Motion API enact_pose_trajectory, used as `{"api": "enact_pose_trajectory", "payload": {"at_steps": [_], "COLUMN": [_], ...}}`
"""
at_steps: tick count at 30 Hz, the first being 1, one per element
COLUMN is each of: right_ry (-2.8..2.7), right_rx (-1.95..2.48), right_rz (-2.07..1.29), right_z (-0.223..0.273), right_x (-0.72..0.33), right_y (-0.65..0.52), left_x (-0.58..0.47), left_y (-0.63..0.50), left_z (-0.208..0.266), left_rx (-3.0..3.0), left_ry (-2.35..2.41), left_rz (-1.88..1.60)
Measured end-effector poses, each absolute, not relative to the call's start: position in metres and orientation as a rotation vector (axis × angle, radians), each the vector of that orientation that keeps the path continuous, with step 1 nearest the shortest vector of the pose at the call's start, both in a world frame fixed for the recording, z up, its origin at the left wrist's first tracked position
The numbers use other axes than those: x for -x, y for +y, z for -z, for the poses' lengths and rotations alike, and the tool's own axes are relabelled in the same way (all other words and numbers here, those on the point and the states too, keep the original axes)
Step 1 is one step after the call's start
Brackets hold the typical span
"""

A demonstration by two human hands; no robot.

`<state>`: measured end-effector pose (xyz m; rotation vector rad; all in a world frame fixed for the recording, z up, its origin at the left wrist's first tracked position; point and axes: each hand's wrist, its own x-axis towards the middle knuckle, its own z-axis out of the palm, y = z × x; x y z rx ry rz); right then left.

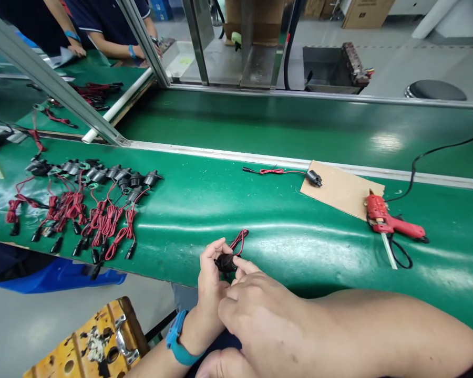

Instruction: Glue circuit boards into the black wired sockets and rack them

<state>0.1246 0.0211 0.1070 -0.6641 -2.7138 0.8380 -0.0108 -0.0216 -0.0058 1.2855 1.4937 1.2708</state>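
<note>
Near the table's front edge, my left hand (pixel 209 281) grips a black wired socket (pixel 225 262) in its fingers. A red-and-black cable (pixel 241 240) loops out from behind it onto the green surface. My right hand (pixel 250 294) meets the socket from the right, its index finger on the near end and the other fingers curled. The back of that hand hides part of the grip. Further off, a similar socket (pixel 314 178) lies on a piece of cardboard (pixel 339 191), its cable stretched leftward. A red glue gun (pixel 394 223) rests at the cardboard's right end.
Several wired sockets with bundled cables (pixel 102 215) cover the table's left part. A metal frame post (pixel 74 89) and a pale rail (pixel 260 156) bound the work surface (pixel 181 210). Co-workers' arms (pixel 110 47) show at upper left. A yellow case-like stool (pixel 90 341) stands below.
</note>
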Motion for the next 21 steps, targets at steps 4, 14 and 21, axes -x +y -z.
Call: {"api": "enact_pose_trajectory", "payload": {"at_steps": [4,14,21], "right_ry": [-2.690,-2.179,-1.877], "right_rx": [0.673,0.737,0.951], "right_rz": [-0.676,-0.565,-0.714], "right_z": [-0.095,-0.090,-0.092], "right_x": [-0.128,-0.178,-0.183], "right_y": [0.012,0.025,0.063], "left_x": [0.006,0.002,0.001], "left_y": [-0.016,-0.007,-0.008], "left_z": [0.005,-0.010,-0.013], "left_rx": [-1.255,-1.249,-1.173], "left_ry": [1.465,1.417,1.378], "left_rz": [-1.365,-1.317,-1.289]}}
